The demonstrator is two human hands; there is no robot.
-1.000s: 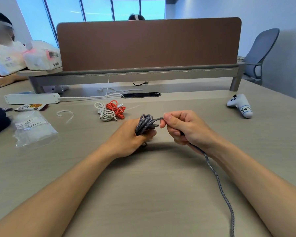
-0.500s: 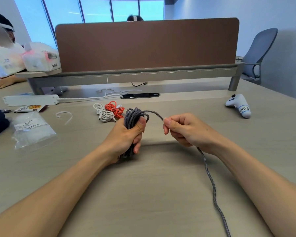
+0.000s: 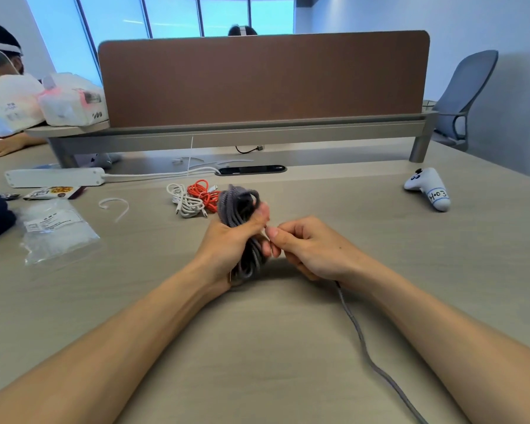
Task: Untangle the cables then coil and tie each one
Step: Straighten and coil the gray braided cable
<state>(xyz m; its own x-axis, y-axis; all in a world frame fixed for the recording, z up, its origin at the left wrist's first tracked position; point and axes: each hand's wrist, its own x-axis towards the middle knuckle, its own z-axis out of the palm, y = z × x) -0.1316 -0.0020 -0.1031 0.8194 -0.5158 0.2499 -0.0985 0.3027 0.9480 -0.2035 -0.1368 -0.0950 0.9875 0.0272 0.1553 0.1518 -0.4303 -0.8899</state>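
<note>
Left hand (image 3: 227, 249) fingers clenched round coiled grey cable (image 3: 237, 206); right hand (image 3: 312, 249) pinches its tail. Clear bag (image 3: 58, 231): white contents. Beige desk (image 3: 257, 347), brown divider (image 3: 263, 78).

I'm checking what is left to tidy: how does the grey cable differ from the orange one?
The grey cable is gripped as a coil in the left hand, and its tail runs through the right hand. The orange cable lies bundled on the table with no hand on it. Grey looks thicker and braided, orange thin and smooth. Both are looped.
</note>
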